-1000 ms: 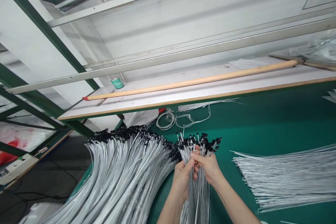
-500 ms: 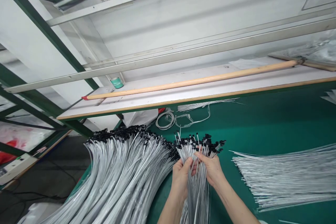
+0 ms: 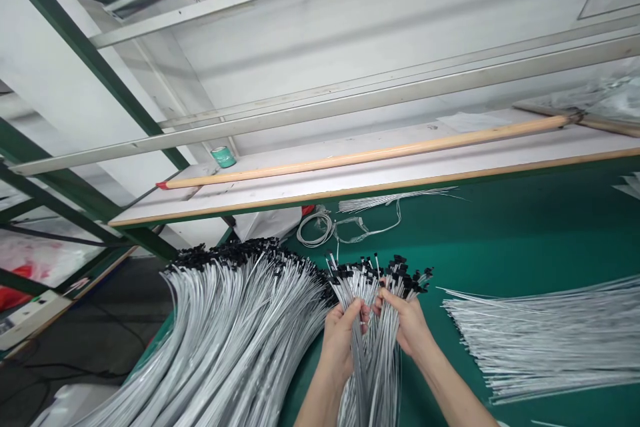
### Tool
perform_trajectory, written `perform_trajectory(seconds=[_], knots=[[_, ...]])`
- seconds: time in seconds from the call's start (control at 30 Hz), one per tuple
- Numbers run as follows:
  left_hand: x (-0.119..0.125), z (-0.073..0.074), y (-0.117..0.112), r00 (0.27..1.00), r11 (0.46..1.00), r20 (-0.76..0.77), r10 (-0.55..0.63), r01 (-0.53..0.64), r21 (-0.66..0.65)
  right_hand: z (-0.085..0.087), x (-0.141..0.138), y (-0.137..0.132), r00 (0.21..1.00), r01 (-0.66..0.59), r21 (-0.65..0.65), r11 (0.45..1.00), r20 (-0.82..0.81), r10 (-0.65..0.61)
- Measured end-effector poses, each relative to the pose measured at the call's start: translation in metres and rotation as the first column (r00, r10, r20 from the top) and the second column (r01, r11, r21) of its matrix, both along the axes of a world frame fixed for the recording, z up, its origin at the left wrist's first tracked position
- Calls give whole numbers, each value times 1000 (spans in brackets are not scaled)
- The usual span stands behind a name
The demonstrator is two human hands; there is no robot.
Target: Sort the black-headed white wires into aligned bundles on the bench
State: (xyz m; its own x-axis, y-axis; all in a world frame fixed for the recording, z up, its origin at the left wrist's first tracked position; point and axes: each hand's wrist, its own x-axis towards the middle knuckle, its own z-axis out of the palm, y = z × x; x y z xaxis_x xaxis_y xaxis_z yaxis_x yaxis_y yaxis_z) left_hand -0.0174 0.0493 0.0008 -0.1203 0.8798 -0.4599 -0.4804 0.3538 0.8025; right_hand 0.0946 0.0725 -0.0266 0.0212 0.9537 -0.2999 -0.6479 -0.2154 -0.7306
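Note:
Both my hands grip one bundle of thin grey wires (image 3: 373, 360) with black tips (image 3: 380, 273), held over the green table (image 3: 525, 240). My left hand (image 3: 340, 340) is closed round the bundle's left side. My right hand (image 3: 407, 323) is closed on its right side, thumb near the top. The bundle fans out above my fingers. Just left of it lies a big heap of the same black-tipped wires (image 3: 235, 327), touching the bundle's top.
A spread of bare grey wires (image 3: 545, 340) lies on the right. A coiled white cable (image 3: 316, 228) and a small wire bunch (image 3: 390, 200) sit at the table's back. Above is a white shelf (image 3: 280, 190) with a wooden pole (image 3: 370, 155) and a teal tape roll (image 3: 223, 157). Green frame bars (image 3: 90, 60) stand left.
My hands have spread slightly apart and shifted up the bundle; its black-tipped top has fanned wider and moved a little right.

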Motion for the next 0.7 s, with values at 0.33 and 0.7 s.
perform_trajectory(seconds=[0.33,0.7], knots=[[7,-3,1,994,993,17,-109,108,41,19,-17,0,996,-68,-60,996,54,71],[6,-2,-3,995,995,38,-96,96,5,8,-13,3,990,42,-33,999,132,-38]])
